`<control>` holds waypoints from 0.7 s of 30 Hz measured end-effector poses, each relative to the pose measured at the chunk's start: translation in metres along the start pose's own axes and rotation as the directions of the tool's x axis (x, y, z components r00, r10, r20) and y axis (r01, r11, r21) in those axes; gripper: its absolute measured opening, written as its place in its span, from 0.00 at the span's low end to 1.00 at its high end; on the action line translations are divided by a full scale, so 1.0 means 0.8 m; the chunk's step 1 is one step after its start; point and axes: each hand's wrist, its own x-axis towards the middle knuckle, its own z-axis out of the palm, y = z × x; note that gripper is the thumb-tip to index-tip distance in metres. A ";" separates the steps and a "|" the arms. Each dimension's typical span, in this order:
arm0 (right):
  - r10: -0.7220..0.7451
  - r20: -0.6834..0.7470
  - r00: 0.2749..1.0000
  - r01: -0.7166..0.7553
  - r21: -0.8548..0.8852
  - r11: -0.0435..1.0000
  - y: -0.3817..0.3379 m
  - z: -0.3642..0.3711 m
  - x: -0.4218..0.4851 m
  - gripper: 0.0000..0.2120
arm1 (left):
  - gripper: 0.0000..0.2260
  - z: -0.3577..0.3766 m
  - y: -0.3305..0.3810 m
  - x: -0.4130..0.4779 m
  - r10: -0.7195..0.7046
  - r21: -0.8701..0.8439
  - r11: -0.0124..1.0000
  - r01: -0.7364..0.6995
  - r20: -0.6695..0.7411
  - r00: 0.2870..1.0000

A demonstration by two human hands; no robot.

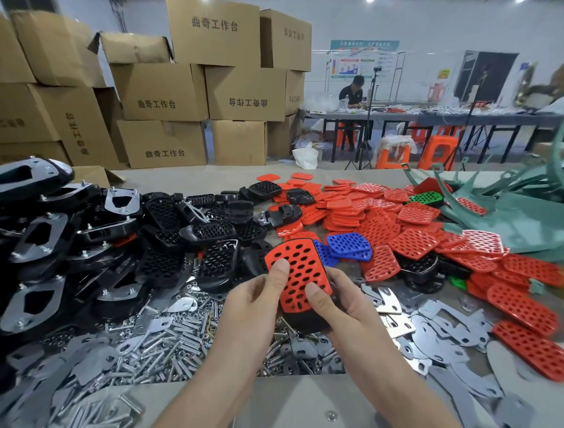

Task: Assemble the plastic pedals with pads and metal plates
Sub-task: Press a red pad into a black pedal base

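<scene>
Level: bright, even, white indoor light.
Source: ceiling lights (pixel 370 1) overhead, clipped at the top edge.
Shadows: soft and short; darkest inside the pile of black pedals (pixel 164 214).
Glare: hot glints on metal plates (pixel 389 302) and bolts (pixel 183 339).
Focus: sharpest at centre, on the red pad (pixel 300 275).
Blur: smeared at the left edge and lower corners; far wall (pixel 427 27) soft.
Distortion: wide-angle; cardboard boxes (pixel 161 91) lean at the left.

Glossy red plastic pad (pixel 297 275), shiny black plastic pedals (pixel 216 265), bright metal plates (pixel 387 302), matt cardboard boxes (pixel 158 91)
</scene>
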 end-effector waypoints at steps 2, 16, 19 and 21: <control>0.003 0.023 1.000 -0.001 -0.063 0.998 -0.002 0.000 -0.002 0.10 | 0.21 -0.001 0.001 -0.002 0.068 0.110 0.992 -0.065 -0.025 0.997; -0.044 0.034 0.998 0.045 -0.040 0.998 -0.004 -0.003 -0.002 0.16 | 0.26 0.005 0.003 -0.002 0.086 0.139 0.986 -0.087 0.013 0.996; -0.059 0.011 0.998 0.059 -0.014 0.998 -0.005 -0.001 -0.004 0.15 | 0.24 0.002 0.003 0.000 0.064 0.076 0.995 -0.067 0.035 0.997; -0.064 -0.019 0.998 0.064 0.000 0.998 -0.005 0.001 -0.003 0.14 | 0.23 0.002 0.000 0.002 0.002 0.020 1.000 -0.003 0.055 0.998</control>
